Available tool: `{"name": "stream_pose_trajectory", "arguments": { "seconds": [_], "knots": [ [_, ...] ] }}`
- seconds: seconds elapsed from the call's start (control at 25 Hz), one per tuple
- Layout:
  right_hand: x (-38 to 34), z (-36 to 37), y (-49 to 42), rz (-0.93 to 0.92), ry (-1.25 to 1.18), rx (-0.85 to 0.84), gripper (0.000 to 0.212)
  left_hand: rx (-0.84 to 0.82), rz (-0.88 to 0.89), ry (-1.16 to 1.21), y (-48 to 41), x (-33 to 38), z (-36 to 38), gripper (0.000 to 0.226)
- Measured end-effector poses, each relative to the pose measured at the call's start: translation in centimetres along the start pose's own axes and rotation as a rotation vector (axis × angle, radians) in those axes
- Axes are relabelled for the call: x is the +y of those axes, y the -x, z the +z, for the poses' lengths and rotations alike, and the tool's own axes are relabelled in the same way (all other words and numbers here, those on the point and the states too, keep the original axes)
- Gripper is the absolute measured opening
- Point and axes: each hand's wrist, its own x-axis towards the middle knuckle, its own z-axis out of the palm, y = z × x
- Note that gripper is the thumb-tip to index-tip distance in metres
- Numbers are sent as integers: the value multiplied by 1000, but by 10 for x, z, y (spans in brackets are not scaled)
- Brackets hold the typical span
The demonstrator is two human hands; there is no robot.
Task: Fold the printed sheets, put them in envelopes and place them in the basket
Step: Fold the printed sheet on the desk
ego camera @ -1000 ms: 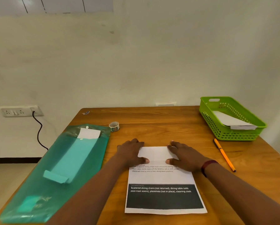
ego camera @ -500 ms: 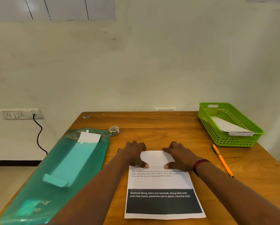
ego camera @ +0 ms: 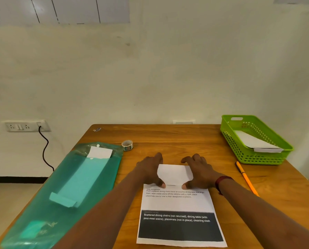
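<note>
A printed sheet (ego camera: 178, 203) lies on the wooden table (ego camera: 168, 135) in front of me, its far part folded back toward me as a white flap (ego camera: 174, 174). My left hand (ego camera: 150, 170) presses the flap's left side, thumb at the flap's near edge. My right hand (ego camera: 198, 172) presses the right side the same way. A green basket (ego camera: 239, 148) stands at the far right with a white envelope (ego camera: 256, 142) lying in it.
A green translucent folder (ego camera: 74, 186) with white paper inside lies along the table's left side. A small tape roll (ego camera: 127, 145) sits beyond it. An orange pen (ego camera: 247, 178) lies right of my right hand. A wall socket with a black cable (ego camera: 44, 150) is at left.
Both hands have drawn closer together on the folded flap, covering more of its sides. The camera view has tilted up a little; the sheet has stayed in place.
</note>
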Motion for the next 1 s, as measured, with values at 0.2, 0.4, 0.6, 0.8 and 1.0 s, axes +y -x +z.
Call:
{"name": "stream_pose_trajectory", "arguments": {
  "seconds": [0.2,0.4,0.6,0.8,1.0],
  "knots": [
    [-2,0,4,-16,-33,30,89,203,21,95,9,-6,-2,67],
    [-7,-13,13,-45,0,273,48,349,57,141,13,-7,-7,34],
    [-12,-15,21,-114,213,442,14,489,56,85,27,-4,-8,12],
    [-18,6,36,-94,208,345,19,375,83,-150,39,-1,20,16],
    [-14,39,47,-108,120,181,55,290,141,-226,50,-5,44,34]
  ]
}}
